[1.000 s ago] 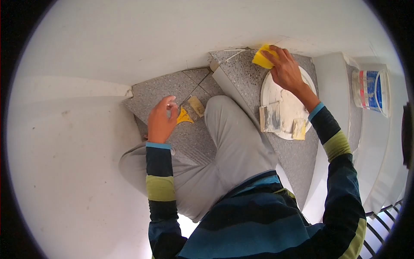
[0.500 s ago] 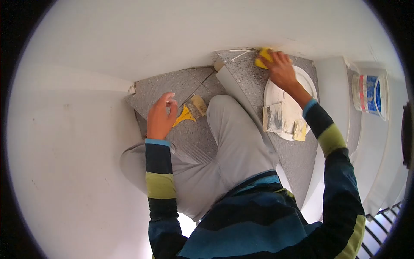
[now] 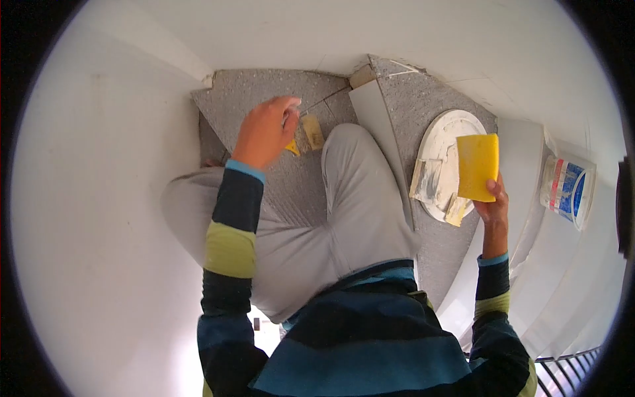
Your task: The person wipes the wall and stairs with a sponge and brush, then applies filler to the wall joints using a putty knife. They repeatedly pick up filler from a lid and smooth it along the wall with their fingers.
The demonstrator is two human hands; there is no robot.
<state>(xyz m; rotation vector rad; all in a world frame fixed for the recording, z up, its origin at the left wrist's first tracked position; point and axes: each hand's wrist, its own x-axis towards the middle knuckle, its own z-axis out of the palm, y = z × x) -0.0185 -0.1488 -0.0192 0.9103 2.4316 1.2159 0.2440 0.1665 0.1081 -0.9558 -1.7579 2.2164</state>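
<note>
A yellow sponge (image 3: 477, 167) is gripped upright in the right hand (image 3: 491, 208), beside the white plate (image 3: 442, 142). A yellow scraper (image 3: 292, 147) is covered by the left hand (image 3: 266, 131); its grip cannot be told.

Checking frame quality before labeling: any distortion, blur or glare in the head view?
Head view: strong fisheye, black vignette at the corners, walls and stair edges bowed. Light is soft and even, with no hard shadows; the white walls look washed out. The left hand is slightly soft. The sponge in the right hand is sharp. The bucket near the edge is stretched.
</note>
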